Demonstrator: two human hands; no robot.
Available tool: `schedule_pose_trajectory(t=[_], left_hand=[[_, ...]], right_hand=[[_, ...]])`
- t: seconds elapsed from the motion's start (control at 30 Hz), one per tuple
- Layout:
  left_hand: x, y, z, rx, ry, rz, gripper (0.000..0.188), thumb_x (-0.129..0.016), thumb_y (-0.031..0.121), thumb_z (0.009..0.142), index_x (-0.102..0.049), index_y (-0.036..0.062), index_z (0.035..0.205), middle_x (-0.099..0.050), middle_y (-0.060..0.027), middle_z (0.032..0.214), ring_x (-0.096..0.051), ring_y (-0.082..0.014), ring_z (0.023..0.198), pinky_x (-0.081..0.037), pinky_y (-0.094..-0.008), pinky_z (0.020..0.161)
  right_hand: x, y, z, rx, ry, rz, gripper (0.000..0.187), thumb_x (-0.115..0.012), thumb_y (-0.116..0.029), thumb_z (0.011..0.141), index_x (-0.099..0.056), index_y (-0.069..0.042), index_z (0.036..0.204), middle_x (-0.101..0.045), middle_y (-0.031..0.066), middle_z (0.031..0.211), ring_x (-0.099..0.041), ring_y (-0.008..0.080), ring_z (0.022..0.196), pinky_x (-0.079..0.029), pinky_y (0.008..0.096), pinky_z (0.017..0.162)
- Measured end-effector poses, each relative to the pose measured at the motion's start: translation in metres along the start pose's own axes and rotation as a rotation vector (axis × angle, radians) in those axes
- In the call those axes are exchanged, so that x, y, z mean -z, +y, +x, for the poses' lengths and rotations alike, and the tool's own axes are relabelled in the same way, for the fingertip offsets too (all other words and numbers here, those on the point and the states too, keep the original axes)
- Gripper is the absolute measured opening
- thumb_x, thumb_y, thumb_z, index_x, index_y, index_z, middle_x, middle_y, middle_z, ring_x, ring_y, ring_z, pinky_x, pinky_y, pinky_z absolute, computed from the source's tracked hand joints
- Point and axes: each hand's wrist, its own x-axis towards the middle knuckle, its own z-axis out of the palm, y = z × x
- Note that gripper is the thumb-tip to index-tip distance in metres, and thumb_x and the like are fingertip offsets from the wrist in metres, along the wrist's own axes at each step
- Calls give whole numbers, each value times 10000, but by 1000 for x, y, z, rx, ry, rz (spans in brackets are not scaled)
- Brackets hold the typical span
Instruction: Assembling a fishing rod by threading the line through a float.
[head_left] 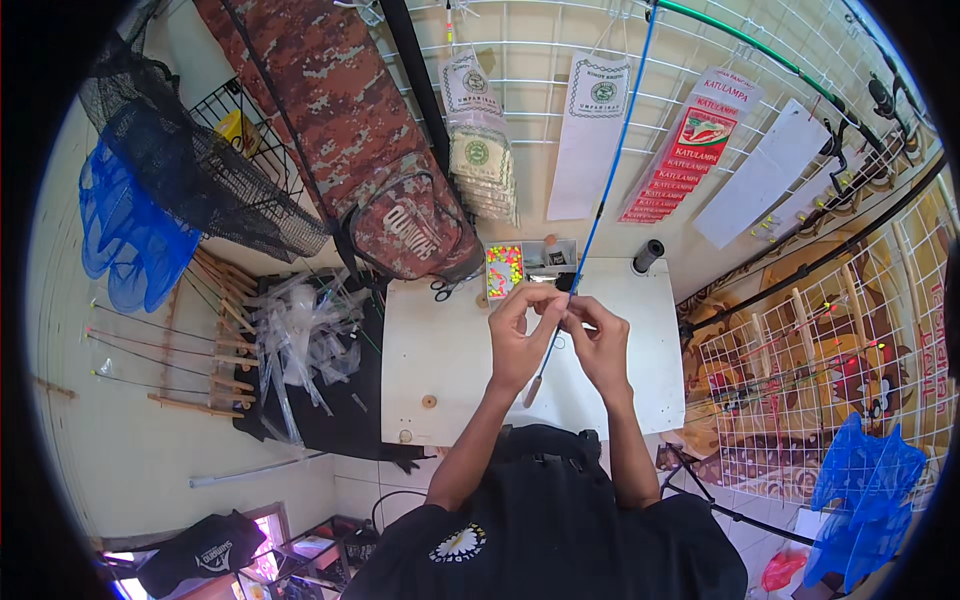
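Note:
A slim blue fishing rod (607, 185) slants from the wire grid at the top down between my hands. Its lower end, a pale brownish handle (533, 390), hangs over the front part of the white table. My left hand (522, 340) is closed, with thumb and fingers pinched at the rod. Beside it my right hand (603, 350) is closed too, its fingertips meeting the left ones at the same spot. Whether a line or another small part is between the fingertips cannot be made out. A small thin ring or loop (560, 342) shows between the hands.
On the white table (430, 350) stand a box of bright small floats (504, 268), a dark cylinder (648, 255) and scissors (442, 289). Clear plastic sleeves (305, 340) lie at left. A camouflage rod bag (400, 215) and hanging packets (482, 150) are at the back.

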Motion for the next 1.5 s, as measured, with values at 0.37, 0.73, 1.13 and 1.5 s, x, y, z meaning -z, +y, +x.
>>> schedule_pose_trajectory(t=[0.37,0.73,1.13,1.5], left_hand=[[-15,17,51,128,-192,-270,105,-624,33,910,-633,-47,978,-579,-77,1058,-584,-109,943,-469,-242,828],[-15,39,48,-24,-145,81,87,-671,61,869,-693,-8,918,-671,-78,938,-619,-121,865,-473,-285,871],[-10,51,47,80,-196,3,97,-660,83,873,-717,10,901,-695,-97,961,-629,-166,963,-375,-361,1050],[-11,56,35,31,-171,6,106,-654,10,869,-668,-8,973,-709,-111,988,-659,-138,932,-510,-277,842]], right_hand=[[6,-9,4,7,-68,-20,176,-643,-41,876,-656,46,1029,-703,143,962,-695,202,912,-554,303,805],[34,-75,24,432,243,-196,308,-775,-33,732,-685,-33,1027,-685,121,1053,-654,231,953,-505,325,817],[33,-73,23,214,181,72,165,-764,-31,754,-711,1,907,-717,89,839,-671,140,790,-515,278,717],[32,-79,21,197,253,149,86,-661,-1,854,-644,43,925,-661,70,877,-626,120,841,-490,263,792]])
